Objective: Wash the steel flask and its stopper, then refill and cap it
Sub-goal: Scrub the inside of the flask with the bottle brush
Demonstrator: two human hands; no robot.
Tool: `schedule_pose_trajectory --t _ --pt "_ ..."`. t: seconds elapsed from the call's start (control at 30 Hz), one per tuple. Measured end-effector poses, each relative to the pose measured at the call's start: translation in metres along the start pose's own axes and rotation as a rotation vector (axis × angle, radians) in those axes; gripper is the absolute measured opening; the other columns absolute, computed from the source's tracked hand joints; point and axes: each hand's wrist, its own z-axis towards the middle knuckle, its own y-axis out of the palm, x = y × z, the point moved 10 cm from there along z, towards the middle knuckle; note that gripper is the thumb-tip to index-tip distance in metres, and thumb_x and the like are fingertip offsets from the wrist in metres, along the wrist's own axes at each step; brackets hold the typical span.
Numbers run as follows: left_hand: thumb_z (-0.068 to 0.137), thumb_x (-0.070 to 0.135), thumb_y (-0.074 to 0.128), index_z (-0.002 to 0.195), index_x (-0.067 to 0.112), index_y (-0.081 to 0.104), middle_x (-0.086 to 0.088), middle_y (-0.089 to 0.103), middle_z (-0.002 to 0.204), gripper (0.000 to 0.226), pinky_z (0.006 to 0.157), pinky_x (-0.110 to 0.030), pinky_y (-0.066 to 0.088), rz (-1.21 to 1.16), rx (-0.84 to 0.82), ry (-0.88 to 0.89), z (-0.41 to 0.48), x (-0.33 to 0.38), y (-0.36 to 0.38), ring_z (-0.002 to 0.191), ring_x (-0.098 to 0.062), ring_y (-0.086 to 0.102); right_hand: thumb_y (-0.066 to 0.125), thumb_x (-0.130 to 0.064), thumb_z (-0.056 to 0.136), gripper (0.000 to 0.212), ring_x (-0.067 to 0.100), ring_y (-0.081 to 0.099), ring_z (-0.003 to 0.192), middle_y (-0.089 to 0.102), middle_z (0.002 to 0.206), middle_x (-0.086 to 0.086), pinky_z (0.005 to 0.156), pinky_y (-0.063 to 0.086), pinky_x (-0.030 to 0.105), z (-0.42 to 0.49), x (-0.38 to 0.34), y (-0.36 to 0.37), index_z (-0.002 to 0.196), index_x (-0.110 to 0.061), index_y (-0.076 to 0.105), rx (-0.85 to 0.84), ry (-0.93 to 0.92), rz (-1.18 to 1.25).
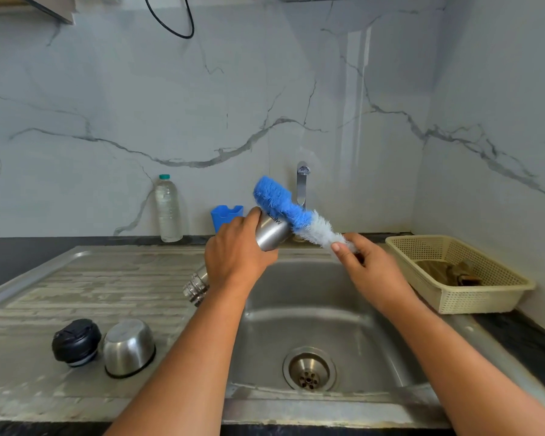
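Head view: left hand [236, 250] wrapped round the middle of the steel flask [271, 236], fingers curled on its body. Flask tilted over the left edge of the sink [328, 309], threaded neck pointing near-left and down, closed base end far-right and up. Right hand [368, 272] pinches the bottle brush [283, 206] at its white-bristled end, thumb on top, other fingers curled under. Blue bristle head lies against the flask's raised base end, outside the flask. Both hands above the basin, not resting on anything.

Black stopper [76, 343] sits on the draining board [92, 278], near left, well apart from the flask. Steel cup [129, 347] upside down just right of it, touching or nearly so. Far side: clear water bottle [168, 209] with green cap, blue holder [225, 215], tap [302, 184] behind the brush. Cream basket [472, 297] right of the sink, something brown inside, can't tell what. Drain [309, 369] in the basin floor, near side.
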Motion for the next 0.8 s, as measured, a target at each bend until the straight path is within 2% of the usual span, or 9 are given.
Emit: schedule_pose_trajectory --t 0.07,0.13,0.2,0.37,0.43,0.57,0.7,0.8 --pt "0.073 0.045 0.082 0.135 0.033 0.05 0.002 0.066 0.114 0.071 0.072 -0.037 0.045 0.051 0.045 -0.004 0.001 -0.006 -0.004 0.101 -0.028 0.063 0.05 -0.052 0.102 0.03 0.007 0.059 0.073 0.064 0.078 -0.009 0.062 0.042 0.027 0.0 0.004 -0.003 0.118 -0.03 0.064 -0.006 0.006 -0.002" --pt "0.071 0.041 0.082 0.128 0.032 0.053 0.002 0.067 0.11 0.065 0.07 -0.037 0.046 0.08 0.084 -0.018 0.002 -0.012 -0.01 0.097 -0.029 0.063 0.051 -0.053 0.102 0.028 0.009 0.061 0.075 0.067 0.08 -0.008 0.063 0.044 0.028 0.0 0.009 -0.006 0.112 -0.031 0.065 -0.018 0.018 0.004" --pt "0.07 0.038 0.082 0.125 0.031 0.054 0.002 0.067 0.108 0.063 0.071 -0.038 0.049 0.096 0.107 -0.012 0.002 -0.015 -0.013 0.096 -0.029 0.063 0.05 -0.054 0.102 0.028 0.01 0.064 0.08 0.069 0.085 -0.007 0.067 0.049 0.029 0.001 0.012 -0.006 0.112 -0.032 0.065 -0.025 0.028 -0.003" --pt "0.072 0.039 0.083 0.135 0.033 0.051 0.005 0.067 0.115 0.071 0.079 -0.039 0.044 0.169 0.093 0.111 -0.002 0.008 -0.005 0.104 -0.027 0.063 0.049 -0.054 0.102 0.027 0.01 0.064 0.078 0.069 0.084 -0.007 0.061 0.044 0.028 0.003 0.009 -0.006 0.115 -0.034 0.063 0.008 0.031 -0.03" --pt "0.073 0.038 0.083 0.136 0.034 0.05 0.005 0.067 0.117 0.072 0.08 -0.039 0.043 0.169 0.103 0.095 -0.002 0.007 -0.006 0.105 -0.027 0.062 0.049 -0.055 0.102 0.024 0.01 0.063 0.079 0.069 0.085 -0.008 0.062 0.045 0.028 0.003 0.01 -0.009 0.112 -0.036 0.062 0.006 0.036 -0.034" --pt "0.071 0.039 0.085 0.135 0.032 0.051 0.003 0.066 0.117 0.073 0.082 -0.04 0.043 0.164 0.115 -0.001 0.001 -0.012 -0.013 0.105 -0.027 0.061 0.052 -0.054 0.1 0.028 0.014 0.06 0.071 0.065 0.074 -0.003 0.061 0.043 0.03 0.002 0.011 -0.015 0.096 -0.03 0.064 -0.007 0.028 -0.059" --pt "0.072 0.042 0.084 0.137 0.032 0.05 0.001 0.065 0.12 0.073 0.083 -0.04 0.045 0.112 0.068 -0.011 -0.002 -0.006 -0.007 0.109 -0.028 0.06 0.051 -0.053 0.102 0.026 0.013 0.057 0.068 0.062 0.072 -0.005 0.058 0.039 0.029 0.003 0.009 -0.004 0.098 -0.03 0.062 -0.016 0.013 -0.044" --pt "0.073 0.044 0.082 0.142 0.031 0.048 0.0 0.064 0.12 0.078 0.083 -0.04 0.046 0.06 0.018 -0.013 -0.003 0.001 0.002 0.108 -0.029 0.061 0.05 -0.053 0.102 0.027 0.012 0.06 0.072 0.064 0.076 -0.006 0.06 0.042 0.03 0.004 0.011 -0.006 0.11 -0.032 0.063 0.019 0.003 -0.037"
